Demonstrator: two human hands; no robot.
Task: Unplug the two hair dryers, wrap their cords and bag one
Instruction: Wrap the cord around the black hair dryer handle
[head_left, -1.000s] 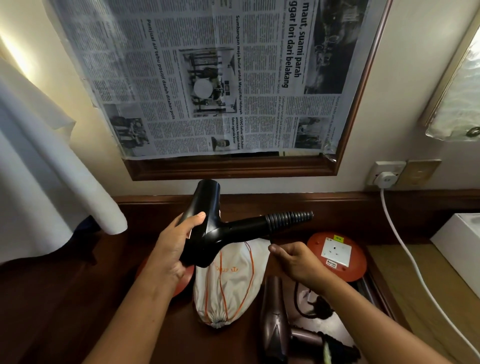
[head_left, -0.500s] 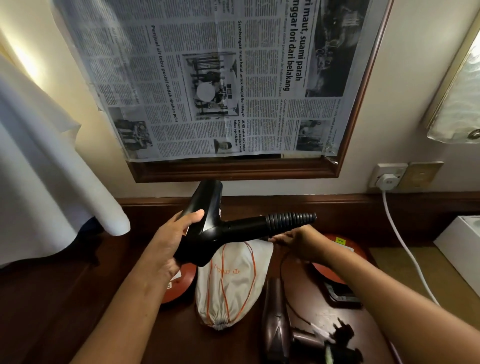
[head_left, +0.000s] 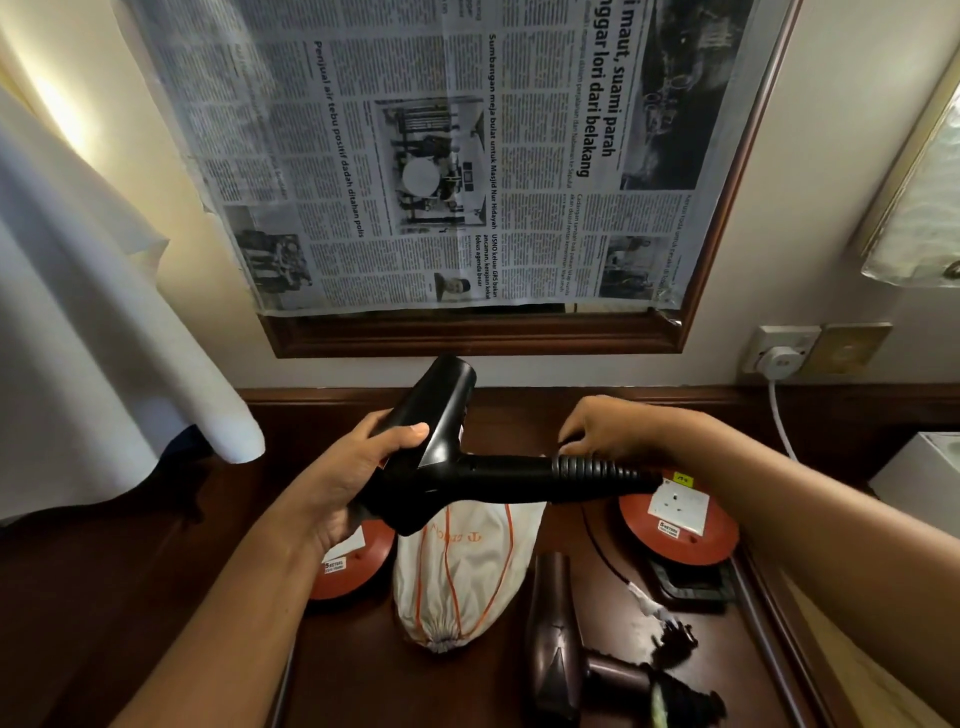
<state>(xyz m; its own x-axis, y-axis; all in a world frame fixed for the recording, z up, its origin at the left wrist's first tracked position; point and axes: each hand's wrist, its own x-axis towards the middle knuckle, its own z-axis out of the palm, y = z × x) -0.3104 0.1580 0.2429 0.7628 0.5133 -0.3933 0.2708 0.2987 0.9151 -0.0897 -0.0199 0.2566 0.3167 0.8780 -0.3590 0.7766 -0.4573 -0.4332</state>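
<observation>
Above the dark wooden counter (head_left: 571, 415), seen from the head camera, the left hand (head_left: 343, 478) grips the black dryer (head_left: 441, 457) by its body, held in the air with its barrel pointing toward 12 o'clock and its handle running out toward 3 o'clock. The right hand (head_left: 613, 431) sits at the ribbed end of that handle, fingers curled down as if pinching the thin black cord (head_left: 602, 551), though the pinch itself is hidden. That cord trails down toward 5 o'clock to a plug (head_left: 675, 634) lying on the counter.

Directly under the held dryer lies a white drawstring bag (head_left: 457, 577) with orange cords. At 5 o'clock from it the brown dryer (head_left: 556, 634) rests on the counter, its cord bundled at the handle. Two orange cord reels flank the bag: one (head_left: 348, 571) partly under the left wrist, the other (head_left: 680, 525) just below the right hand.

A raised wooden ledge closes the counter at 12 o'clock, under a newspaper-covered mirror (head_left: 467, 156). White cloth (head_left: 104, 338) hangs in at 9 o'clock. At 2 o'clock a white plug (head_left: 779, 358) sits in a wall socket, its lead dropping past the right forearm. Open counter remains at 8 o'clock.
</observation>
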